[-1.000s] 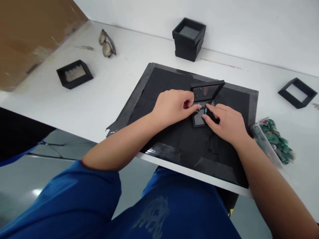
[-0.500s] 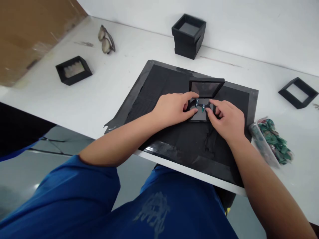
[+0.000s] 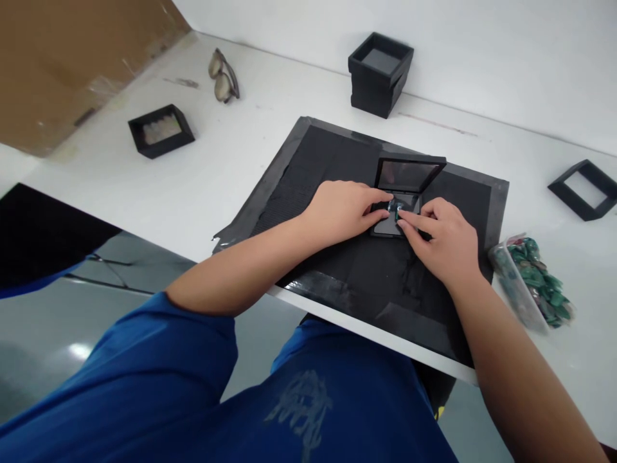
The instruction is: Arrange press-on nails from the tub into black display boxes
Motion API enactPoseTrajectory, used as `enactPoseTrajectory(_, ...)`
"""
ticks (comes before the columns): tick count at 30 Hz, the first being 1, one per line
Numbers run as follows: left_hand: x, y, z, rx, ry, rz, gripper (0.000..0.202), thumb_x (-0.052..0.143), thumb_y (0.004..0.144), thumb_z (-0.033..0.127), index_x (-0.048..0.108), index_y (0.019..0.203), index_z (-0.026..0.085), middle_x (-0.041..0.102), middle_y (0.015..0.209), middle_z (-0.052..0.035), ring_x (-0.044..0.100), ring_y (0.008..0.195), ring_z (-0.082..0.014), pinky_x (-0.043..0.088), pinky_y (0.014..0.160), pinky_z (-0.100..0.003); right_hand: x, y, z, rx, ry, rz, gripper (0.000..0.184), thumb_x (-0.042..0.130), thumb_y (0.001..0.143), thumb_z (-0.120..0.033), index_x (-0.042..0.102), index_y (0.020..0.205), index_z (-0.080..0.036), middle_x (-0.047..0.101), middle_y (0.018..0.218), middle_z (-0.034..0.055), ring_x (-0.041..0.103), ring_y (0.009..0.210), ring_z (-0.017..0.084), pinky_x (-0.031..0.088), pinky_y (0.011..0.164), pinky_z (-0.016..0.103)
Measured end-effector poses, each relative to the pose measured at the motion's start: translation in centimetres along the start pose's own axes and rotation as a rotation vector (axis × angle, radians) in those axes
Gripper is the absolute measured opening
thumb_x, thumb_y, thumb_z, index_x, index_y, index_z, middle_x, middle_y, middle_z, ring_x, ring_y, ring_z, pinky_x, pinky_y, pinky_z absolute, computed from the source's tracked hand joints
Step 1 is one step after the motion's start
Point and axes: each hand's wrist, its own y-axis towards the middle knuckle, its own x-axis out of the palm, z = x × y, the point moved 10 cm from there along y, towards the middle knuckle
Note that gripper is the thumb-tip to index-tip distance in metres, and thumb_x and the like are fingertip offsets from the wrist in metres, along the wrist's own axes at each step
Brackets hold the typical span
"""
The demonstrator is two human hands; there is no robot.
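Observation:
A black hinged display case point(image 3: 409, 175) stands open on the dark mat, its clear-windowed lid raised. Two small shiny pieces shaped like false nails lie on its lower half. My left hand point(image 3: 340, 213) comes in from the left, with index finger and thumb at the two ends of the bluish nail-shaped piece point(image 3: 390, 206). My right hand point(image 3: 446, 241) pinches the green nail-shaped piece point(image 3: 397, 214) close beside it; the fingertips partly hide it.
The black mat point(image 3: 347, 270) is taped to the white table. To the right are a clear tub point(image 3: 518, 286) of green pieces and a black frame point(image 3: 585, 190). Stacked black frames point(image 3: 380, 74) stand behind. Glasses point(image 3: 223, 77) and a black frame holding pale pieces point(image 3: 161, 130) lie left.
My right index finger and thumb have moved left and closed on the green piece. My left fingertips have come round the bluish piece. The whole view has shifted slightly.

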Motion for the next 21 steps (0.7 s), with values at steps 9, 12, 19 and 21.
enactPoseTrajectory(9, -0.5, -0.1, 0.1, 0.020, 0.033, 0.016, 0.036, 0.056, 0.095, 0.051, 0.070, 0.121, 0.031, 0.075, 0.107, -0.0002, 0.071, 0.096, -0.0214, 0.039, 0.064, -0.028, 0.0, -0.3, -1.5, -0.089, -0.129, -0.057, 0.040, 0.042, 0.105, -0.042, 0.071, 0.129, -0.026, 0.066, 0.087, 0.0060, 0.058, 0.080, 0.018, 0.032, 0.058, 0.030)
enactPoseTrajectory(12, -0.5, 0.0, 0.0, 0.020, 0.026, 0.009, 0.038, 0.058, 0.093, 0.052, 0.069, 0.123, 0.031, 0.076, 0.105, 0.0000, 0.071, 0.096, -0.0210, 0.039, 0.064, -0.028, -0.2, -0.8, -1.2, -0.078, -0.050, -0.095, 0.039, 0.043, 0.105, -0.041, 0.070, 0.129, -0.027, 0.071, 0.083, 0.0023, 0.064, 0.077, 0.015, 0.033, 0.058, 0.029)
enactPoseTrajectory(19, -0.3, 0.3, -0.1, 0.009, 0.019, 0.023, 0.035, 0.057, 0.095, 0.051, 0.071, 0.120, 0.031, 0.077, 0.099, 0.0006, 0.072, 0.094, -0.0204, 0.038, 0.065, -0.027, 0.7, -1.1, -1.1, -0.031, -0.058, -0.212, 0.039, 0.044, 0.104, -0.041, 0.065, 0.136, -0.031, 0.077, 0.092, 0.0006, 0.068, 0.072, 0.014, 0.031, 0.055, 0.029)
enactPoseTrajectory(21, -0.2, 0.3, -0.2, 0.007, 0.016, 0.033, 0.035, 0.058, 0.095, 0.051, 0.071, 0.120, 0.032, 0.078, 0.098, 0.0004, 0.072, 0.093, -0.0206, 0.038, 0.066, -0.027, 1.0, -1.0, -1.0, -0.011, -0.079, -0.243, 0.040, 0.044, 0.104, -0.041, 0.064, 0.137, -0.031, 0.077, 0.094, 0.0014, 0.068, 0.073, 0.015, 0.030, 0.054, 0.029)
